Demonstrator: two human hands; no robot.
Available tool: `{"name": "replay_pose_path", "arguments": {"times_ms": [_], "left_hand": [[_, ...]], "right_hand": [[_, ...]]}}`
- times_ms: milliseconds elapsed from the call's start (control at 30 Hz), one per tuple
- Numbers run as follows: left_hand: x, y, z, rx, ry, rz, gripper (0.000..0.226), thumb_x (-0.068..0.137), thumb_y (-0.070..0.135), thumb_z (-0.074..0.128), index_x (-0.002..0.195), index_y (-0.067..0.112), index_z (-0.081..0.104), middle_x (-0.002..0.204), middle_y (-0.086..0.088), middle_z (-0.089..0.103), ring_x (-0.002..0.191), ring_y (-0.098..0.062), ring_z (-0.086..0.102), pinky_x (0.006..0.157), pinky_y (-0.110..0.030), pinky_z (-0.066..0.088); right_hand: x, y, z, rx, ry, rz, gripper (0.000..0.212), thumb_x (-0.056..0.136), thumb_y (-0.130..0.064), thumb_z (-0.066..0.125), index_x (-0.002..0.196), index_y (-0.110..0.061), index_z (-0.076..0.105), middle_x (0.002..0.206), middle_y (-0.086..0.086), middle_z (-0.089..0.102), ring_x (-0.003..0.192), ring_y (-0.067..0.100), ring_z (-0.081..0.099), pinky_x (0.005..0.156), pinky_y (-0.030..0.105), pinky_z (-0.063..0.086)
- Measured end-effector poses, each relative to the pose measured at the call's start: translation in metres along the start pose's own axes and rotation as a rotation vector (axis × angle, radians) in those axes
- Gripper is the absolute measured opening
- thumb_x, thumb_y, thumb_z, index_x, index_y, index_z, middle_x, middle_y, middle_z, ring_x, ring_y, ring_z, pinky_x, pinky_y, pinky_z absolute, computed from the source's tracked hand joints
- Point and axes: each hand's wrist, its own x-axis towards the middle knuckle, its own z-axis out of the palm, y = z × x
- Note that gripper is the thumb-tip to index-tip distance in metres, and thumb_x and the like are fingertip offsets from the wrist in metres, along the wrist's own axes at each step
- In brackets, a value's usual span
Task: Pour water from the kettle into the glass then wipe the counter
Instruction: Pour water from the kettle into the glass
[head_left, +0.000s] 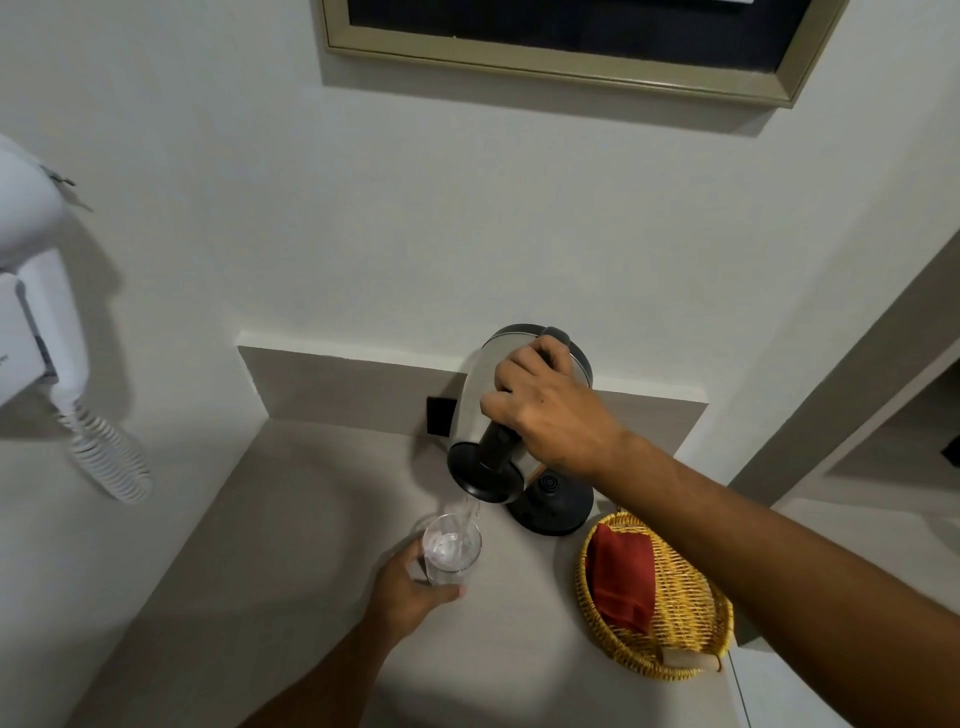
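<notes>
the right hand (540, 410) is wrapped tight on the black handle of the brushed steel electric kettle with black lid (506, 415), which is lifted off its round black power base (553, 506) and tipped steeply, lid end down toward the person. the kettle's long axis runs from the back wall down toward the clear drinking glass (451, 548). spout sits just above the glass's far rim; a thin stream of water (471, 512) falls into it. the left hand (410, 587) is clamped round the near side of the glass, which stands on the pale grey counter (291, 519), partly filled.

judgement: pouring in progress; wiping not yet started. the folded red cloth (621, 577) lies in the yellow woven basket (675, 603), just right of the glass, nearer the right hand's side.

no brand, label or legible writing visible on kettle, base or glass.
</notes>
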Motion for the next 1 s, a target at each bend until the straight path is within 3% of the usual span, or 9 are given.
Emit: {"name": "replay_pose_path", "arguments": {"times_ms": [100,233,400,567,633,800,900,1000], "left_hand": [[0.000,0.000,0.000,0.002,0.008,0.003,0.081,0.052,0.009,0.104,0.127,0.020,0.074,0.109,-0.004,0.081,0.105,-0.031,0.075,0.069,-0.021,0.062],[-0.002,0.003,-0.001,0.019,0.010,0.005,0.081,0.050,0.015,0.104,0.125,0.022,0.075,0.107,-0.003,0.082,0.103,-0.029,0.077,0.079,-0.036,0.068],[-0.002,0.002,-0.002,0.017,0.023,-0.015,0.081,0.048,0.016,0.104,0.123,0.023,0.076,0.105,-0.002,0.082,0.103,-0.027,0.077,0.070,-0.021,0.064],[-0.003,0.003,-0.002,0.018,0.010,-0.032,0.077,0.049,0.017,0.104,0.120,0.027,0.077,0.104,0.010,0.083,0.100,-0.017,0.078,0.077,-0.028,0.067],[-0.003,0.003,-0.002,0.022,0.013,-0.040,0.077,0.051,0.011,0.104,0.122,0.023,0.076,0.104,0.003,0.083,0.098,-0.017,0.077,0.076,-0.027,0.065],[-0.002,0.002,0.000,0.022,0.005,-0.078,0.079,0.054,0.000,0.102,0.126,0.013,0.073,0.110,-0.005,0.080,0.096,-0.015,0.073,0.070,-0.017,0.061],[-0.002,0.003,0.000,0.044,0.004,-0.092,0.076,0.054,0.004,0.103,0.124,0.016,0.075,0.105,0.000,0.080,0.097,-0.018,0.075,0.067,-0.012,0.058],[-0.003,0.006,0.000,0.068,0.003,-0.108,0.073,0.055,0.008,0.104,0.122,0.018,0.075,0.109,-0.006,0.080,0.095,-0.022,0.076,0.074,-0.018,0.057]], "right_hand": [[-0.001,0.000,0.003,0.011,0.006,0.002,0.020,0.079,0.005,0.058,0.086,-0.013,0.063,0.080,0.006,0.053,0.088,0.027,0.050,0.097,0.044,0.024],[-0.002,-0.001,0.007,0.028,0.022,-0.011,0.018,0.079,0.003,0.062,0.085,-0.013,0.064,0.080,0.007,0.053,0.087,0.027,0.051,0.096,0.044,0.024],[-0.004,0.000,0.014,0.054,0.033,-0.008,0.018,0.078,0.003,0.063,0.085,-0.013,0.064,0.080,0.007,0.053,0.087,0.028,0.051,0.096,0.045,0.024],[-0.011,0.000,0.024,0.088,0.041,0.020,0.018,0.077,0.003,0.064,0.083,-0.013,0.062,0.080,0.007,0.054,0.087,0.028,0.051,0.095,0.046,0.026],[-0.015,-0.001,0.030,0.143,0.058,0.058,0.017,0.075,0.002,0.066,0.082,-0.013,0.061,0.080,0.007,0.054,0.086,0.028,0.051,0.092,0.046,0.027],[-0.035,0.006,0.056,0.342,0.073,0.298,0.013,0.077,-0.008,0.063,0.075,-0.018,0.055,0.080,-0.002,0.049,0.087,0.022,0.044,0.086,0.041,0.033],[-0.052,0.022,0.078,0.499,0.060,0.587,0.014,0.074,0.002,0.067,0.077,-0.012,0.063,0.079,0.003,0.055,0.085,0.025,0.046,0.073,0.037,0.039],[-0.072,0.039,0.095,0.640,0.085,0.837,0.028,0.062,0.015,0.067,0.073,-0.010,0.064,0.072,0.003,0.058,0.076,0.024,0.052,0.061,0.030,0.042]]}}
